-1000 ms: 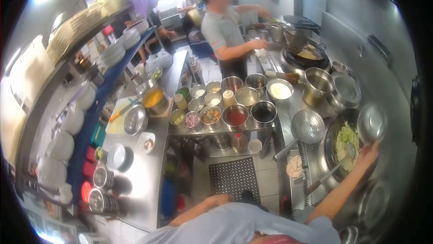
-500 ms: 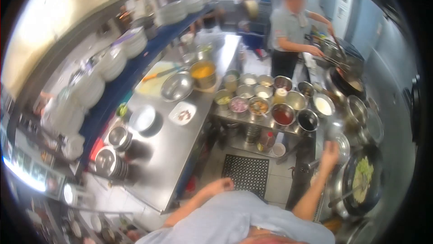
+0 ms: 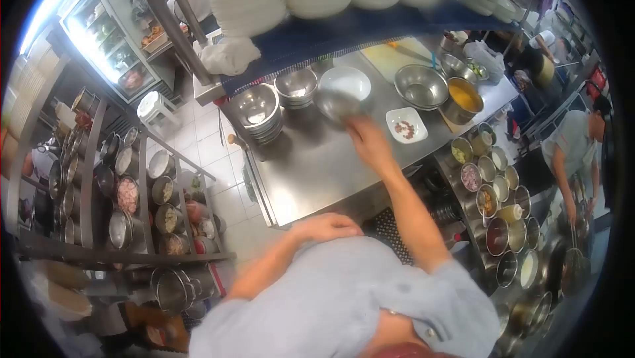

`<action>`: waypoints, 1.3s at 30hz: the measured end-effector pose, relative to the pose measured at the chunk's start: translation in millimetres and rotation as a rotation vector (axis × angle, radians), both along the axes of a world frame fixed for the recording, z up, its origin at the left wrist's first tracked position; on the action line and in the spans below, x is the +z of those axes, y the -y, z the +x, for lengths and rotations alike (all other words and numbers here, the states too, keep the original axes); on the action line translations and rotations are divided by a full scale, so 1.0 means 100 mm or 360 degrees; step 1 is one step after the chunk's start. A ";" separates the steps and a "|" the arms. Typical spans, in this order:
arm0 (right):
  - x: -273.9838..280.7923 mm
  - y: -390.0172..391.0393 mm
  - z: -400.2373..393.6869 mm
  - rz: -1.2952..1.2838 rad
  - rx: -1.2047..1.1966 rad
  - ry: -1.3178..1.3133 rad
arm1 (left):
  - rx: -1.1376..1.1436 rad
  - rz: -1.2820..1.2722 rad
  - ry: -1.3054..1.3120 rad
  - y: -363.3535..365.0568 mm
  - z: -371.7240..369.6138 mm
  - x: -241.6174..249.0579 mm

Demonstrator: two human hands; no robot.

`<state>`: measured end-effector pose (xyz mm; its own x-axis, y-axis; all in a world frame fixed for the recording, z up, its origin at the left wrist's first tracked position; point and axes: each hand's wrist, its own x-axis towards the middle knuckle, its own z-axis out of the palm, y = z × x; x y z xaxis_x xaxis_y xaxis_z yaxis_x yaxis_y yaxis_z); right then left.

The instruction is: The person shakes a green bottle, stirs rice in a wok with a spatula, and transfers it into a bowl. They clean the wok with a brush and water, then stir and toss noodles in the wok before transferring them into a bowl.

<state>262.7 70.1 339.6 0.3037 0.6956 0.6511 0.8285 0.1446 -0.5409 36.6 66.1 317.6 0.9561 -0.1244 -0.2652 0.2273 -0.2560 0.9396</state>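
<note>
My right hand (image 3: pixel 362 134) stretches out over the steel counter (image 3: pixel 301 189), closed on the edge of a metal bowl (image 3: pixel 333 105) that is smeared by motion. Just behind that bowl lies a white dish (image 3: pixel 348 80). A square white dish (image 3: pixel 406 125) with small brown pieces is to the right of my hand. Stacked steel bowls (image 3: pixel 256 108) and a second bowl stack (image 3: pixel 296 84) stand at the left. My left hand (image 3: pixel 329 227) rests near the front of my grey shirt, its fingers stretched together and holding nothing.
Piled white plates (image 3: pixel 248 4) fill the shelf above the counter. A large steel bowl (image 3: pixel 421 85) and a pot of orange liquid (image 3: pixel 465 97) sit farther right. Ingredient containers (image 3: pixel 497 236) line the right side, near a co-worker (image 3: pixel 569 146). A rack (image 3: pixel 142 252) stands left.
My view has swung left from the stove to the counter. My right hand, blurred by the wok before, now reaches over the counter with a metal bowl. My left hand stays near my body.
</note>
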 end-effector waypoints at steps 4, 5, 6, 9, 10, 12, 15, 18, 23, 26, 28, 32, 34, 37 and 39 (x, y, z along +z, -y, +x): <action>0.14 -0.64 0.04 -0.0238 0.0091 -0.0287 | 0.0525 -0.0070 -0.0250 0.01 -0.34 -0.35; 0.09 -0.65 0.06 -0.0684 0.0037 -0.0277 | 0.0647 -0.0052 -0.0323 0.03 -0.38 -0.34; 0.05 -0.65 0.14 -0.1125 0.0009 -0.0249 | 0.0679 -0.0021 -0.0392 0.04 -0.39 -0.35; -1.38 -0.50 0.72 -0.0873 -0.0091 -0.0116 | 0.0836 -0.0002 -0.0505 0.08 -0.49 -0.45; -1.75 -0.37 0.99 -0.0729 -0.0337 -0.0050 | 0.0898 -0.0067 -0.0474 0.09 -0.52 -0.57; -2.01 -0.14 1.72 -0.0757 -0.0631 0.0230 | 0.0994 -0.0101 -0.0573 0.13 -0.53 -0.58; -2.48 -0.08 2.76 -0.0877 -0.0728 0.0590 | 0.1001 0.0056 -0.0778 0.21 -0.43 -0.45; -2.49 -0.15 2.96 -0.1254 -0.0709 0.0696 | 0.0830 0.0244 -0.0770 0.14 -0.37 -0.63; -1.86 -0.19 2.55 -0.1089 -0.0524 0.0156 | 0.0742 0.0224 -0.0648 0.01 -0.24 -0.93; -1.91 -0.20 2.56 -0.1116 -0.0472 0.0152 | 0.0693 0.0252 -0.0634 0.01 -0.16 -0.82; -1.88 -0.16 2.53 -0.1066 -0.0449 0.0235 | 0.0715 0.0292 -0.0685 0.04 -0.15 -0.73; -1.93 -0.19 2.59 -0.1013 -0.0410 0.0367 | 0.0733 0.0161 -0.0612 0.06 -0.16 -0.67; -1.89 -0.19 2.56 -0.1012 -0.0423 0.0333 | 0.0734 0.0158 -0.0602 0.05 -0.16 -0.65; -1.81 -0.18 2.55 -0.1185 -0.0395 0.0117 | 0.0800 0.0139 -0.0545 0.04 -0.20 -0.79; -1.90 -0.20 2.62 -0.1269 -0.0413 -0.0002 | 0.0826 0.0149 -0.0513 0.06 -0.25 -0.88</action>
<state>524.6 89.9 149.1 0.5182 0.8552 -0.0068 0.7820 -0.4771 -0.4011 11.8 60.5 229.9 0.7556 0.3731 -0.5384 0.6133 -0.1142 0.7816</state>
